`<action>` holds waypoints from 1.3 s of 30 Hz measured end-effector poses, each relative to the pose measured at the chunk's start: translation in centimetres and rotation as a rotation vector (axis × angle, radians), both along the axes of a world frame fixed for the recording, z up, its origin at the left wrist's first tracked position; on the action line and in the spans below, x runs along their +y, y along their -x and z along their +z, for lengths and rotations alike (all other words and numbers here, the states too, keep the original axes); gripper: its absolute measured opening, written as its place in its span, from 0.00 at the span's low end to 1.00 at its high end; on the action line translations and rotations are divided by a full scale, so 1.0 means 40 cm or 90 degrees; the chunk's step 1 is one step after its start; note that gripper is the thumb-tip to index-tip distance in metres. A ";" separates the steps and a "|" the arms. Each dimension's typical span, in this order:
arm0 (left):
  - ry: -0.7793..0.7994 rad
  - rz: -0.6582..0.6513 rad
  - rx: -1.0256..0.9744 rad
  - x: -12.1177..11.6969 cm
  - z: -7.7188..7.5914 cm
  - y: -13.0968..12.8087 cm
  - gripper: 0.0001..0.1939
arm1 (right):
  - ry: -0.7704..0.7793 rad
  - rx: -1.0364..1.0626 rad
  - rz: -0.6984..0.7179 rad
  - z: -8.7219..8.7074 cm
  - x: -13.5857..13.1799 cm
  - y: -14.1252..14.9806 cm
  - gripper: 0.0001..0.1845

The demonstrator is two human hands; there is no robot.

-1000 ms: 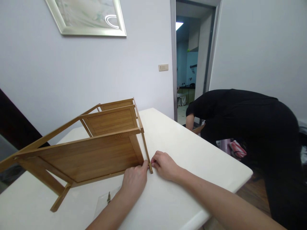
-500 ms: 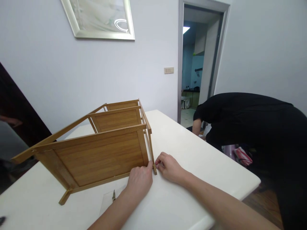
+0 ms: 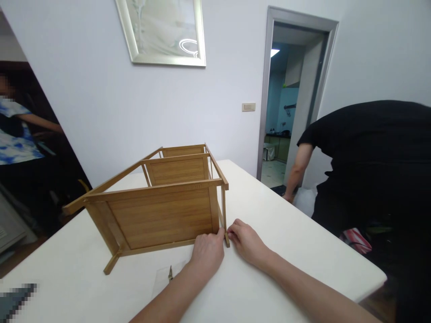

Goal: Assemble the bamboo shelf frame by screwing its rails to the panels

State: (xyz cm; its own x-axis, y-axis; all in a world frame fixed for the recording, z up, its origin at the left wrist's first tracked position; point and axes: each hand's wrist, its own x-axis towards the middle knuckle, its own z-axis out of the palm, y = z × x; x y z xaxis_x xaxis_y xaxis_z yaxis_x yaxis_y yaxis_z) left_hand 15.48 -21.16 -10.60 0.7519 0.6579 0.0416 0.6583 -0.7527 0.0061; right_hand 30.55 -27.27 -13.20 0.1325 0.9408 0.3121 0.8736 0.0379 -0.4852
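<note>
A brown wooden shelf rack with several panelled shelves lies on its side on the white table. My left hand is closed at its lower right corner, with the fingertips against the frame beside the leg. My right hand is just right of that same leg, its thumb and fingers pinched together by the wood. Whatever lies in the pinch is too small or hidden to name. Beside my left forearm, small metal screws rest on a clear plastic bag.
At the right, a person in black bends down beside the table near a white plastic bag. Another person stands at the far left. A dark blurred object shows at the lower left. Behind are a wall and a doorway.
The view has swung left, so the rack and my hands appear farther right. My hands stay at the same corner. The person in black has risen a little, and the left person shows more.
</note>
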 end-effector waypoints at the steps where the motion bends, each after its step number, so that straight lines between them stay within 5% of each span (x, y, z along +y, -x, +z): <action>1: 0.004 -0.001 -0.003 -0.001 0.002 0.000 0.18 | 0.001 -0.018 -0.004 -0.001 0.000 0.003 0.11; 14: 0.042 0.002 -0.026 0.012 0.022 -0.003 0.17 | 0.037 0.027 -0.008 -0.003 0.059 -0.023 0.09; 20: 0.027 0.004 -0.056 0.021 0.013 0.003 0.17 | 0.001 -0.032 0.008 -0.009 0.053 -0.006 0.15; 39: -0.024 0.008 -0.003 0.026 -0.007 -0.010 0.17 | 0.012 0.018 -0.003 -0.010 0.044 -0.012 0.10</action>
